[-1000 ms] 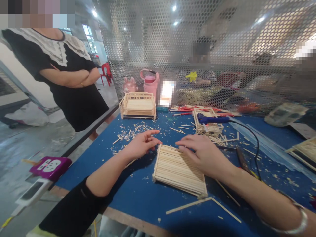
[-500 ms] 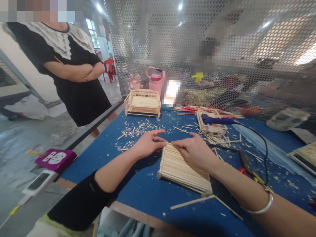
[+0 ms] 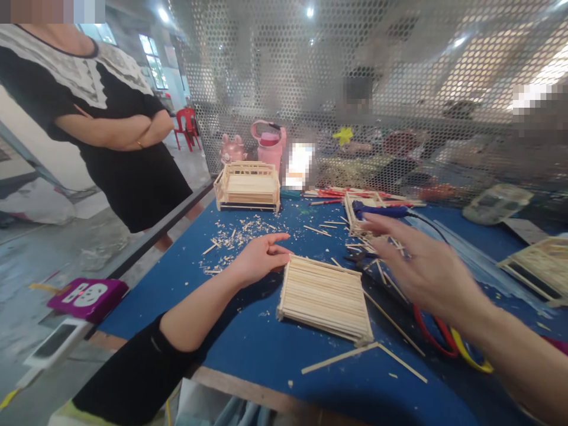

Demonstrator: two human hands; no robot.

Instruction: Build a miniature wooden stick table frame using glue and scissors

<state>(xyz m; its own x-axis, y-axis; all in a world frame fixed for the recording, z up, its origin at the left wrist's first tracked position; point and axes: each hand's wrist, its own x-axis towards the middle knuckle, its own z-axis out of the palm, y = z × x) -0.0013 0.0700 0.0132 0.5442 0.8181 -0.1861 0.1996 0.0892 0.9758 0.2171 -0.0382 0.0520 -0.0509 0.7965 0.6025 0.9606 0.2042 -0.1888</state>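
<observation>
A flat panel of glued wooden sticks (image 3: pixel 323 297) lies on the blue table (image 3: pixel 248 349). My left hand (image 3: pixel 260 258) rests at the panel's far left corner, fingers loosely stretched, touching its edge and holding nothing. My right hand (image 3: pixel 417 265) hovers above the table to the right of the panel, fingers spread and empty, blurred by motion. It reaches out toward a blue glue gun (image 3: pixel 381 211) that lies on a small stick frame (image 3: pixel 355 218).
A finished stick bench (image 3: pixel 247 186) stands at the back left, with pink bottles (image 3: pixel 268 145) behind it. Loose sticks and chips litter the table. Red and yellow handled pliers (image 3: pixel 437 334) lie at right. A person in black (image 3: pixel 115 130) stands at left. A perforated metal screen backs the table.
My right hand has lifted off the panel's far edge and swung right and forward toward the glue gun. My left hand has stayed at the panel's corner.
</observation>
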